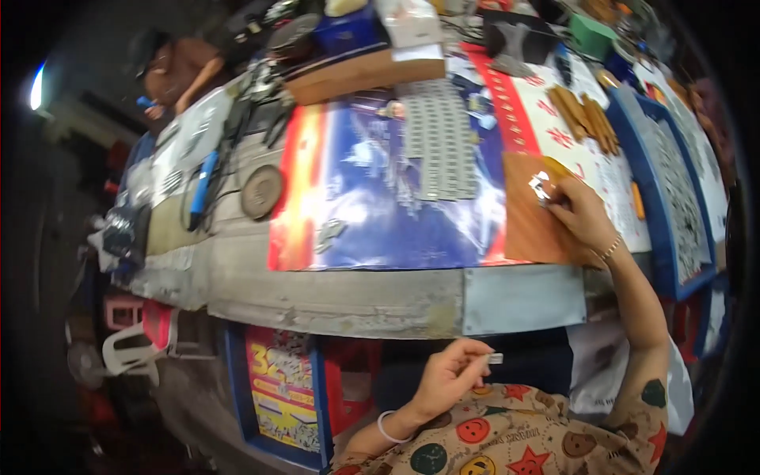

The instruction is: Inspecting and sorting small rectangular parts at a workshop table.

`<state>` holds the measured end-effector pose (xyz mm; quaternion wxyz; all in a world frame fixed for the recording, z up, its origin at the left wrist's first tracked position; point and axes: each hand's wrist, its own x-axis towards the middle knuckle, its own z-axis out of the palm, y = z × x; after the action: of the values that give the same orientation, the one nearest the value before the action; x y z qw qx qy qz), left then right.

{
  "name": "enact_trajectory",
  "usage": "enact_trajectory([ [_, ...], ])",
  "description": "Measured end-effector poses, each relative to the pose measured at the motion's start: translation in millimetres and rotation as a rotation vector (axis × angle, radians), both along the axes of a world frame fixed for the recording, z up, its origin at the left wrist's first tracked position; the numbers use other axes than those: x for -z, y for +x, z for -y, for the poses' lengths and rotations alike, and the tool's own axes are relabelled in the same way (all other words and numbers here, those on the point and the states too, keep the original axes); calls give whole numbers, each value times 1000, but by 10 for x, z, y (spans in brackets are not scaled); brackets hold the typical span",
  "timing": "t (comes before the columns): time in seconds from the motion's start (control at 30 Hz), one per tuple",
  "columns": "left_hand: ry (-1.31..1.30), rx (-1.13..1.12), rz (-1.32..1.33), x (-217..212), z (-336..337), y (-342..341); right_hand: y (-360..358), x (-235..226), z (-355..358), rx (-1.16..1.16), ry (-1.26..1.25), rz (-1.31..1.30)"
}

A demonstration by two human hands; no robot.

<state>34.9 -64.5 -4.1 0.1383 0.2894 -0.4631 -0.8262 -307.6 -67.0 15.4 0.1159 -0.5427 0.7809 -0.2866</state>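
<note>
My left hand (453,378), close to my body below the table edge, pinches a small pale metal piece (495,359) between thumb and fingertips. Out on the table at the right, my right hand (584,212) has its thumb and index finger drawn together beside a few small shiny metal pieces (541,186). Those pieces lie on a brown board (526,229). Whether one is between the right fingertips is too small to tell. Left of the board, many small grey pieces (438,146) are lined up in rows on a blue poster sheet (356,214).
Brown sticks (584,119) lie beyond my right hand, and a blue tray (703,245) of small parts stands farther right. At left are a round dark disc (262,192) and a blue-handled tool (203,184). A long cardboard box (364,77) sits behind. Another person (180,71) works far left.
</note>
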Motion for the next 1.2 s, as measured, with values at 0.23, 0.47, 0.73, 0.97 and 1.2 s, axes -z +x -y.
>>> enact_trajectory([
  [0.23,-40,12,-43,1,-40,16,97,-34,5,-58,-27,-35],
  [0.47,-13,40,-44,-30,-12,33,163,-97,58,10,-25,19],
  [0.73,23,44,-60,-44,-59,58,103,-59,-17,-61,-44,-66],
  [0.97,22,47,-73,-66,-58,63,229,-188,-106,-1,-132,61],
  [1.2,46,92,-76,-85,-95,19,161,-58,-163,47,-158,258],
])
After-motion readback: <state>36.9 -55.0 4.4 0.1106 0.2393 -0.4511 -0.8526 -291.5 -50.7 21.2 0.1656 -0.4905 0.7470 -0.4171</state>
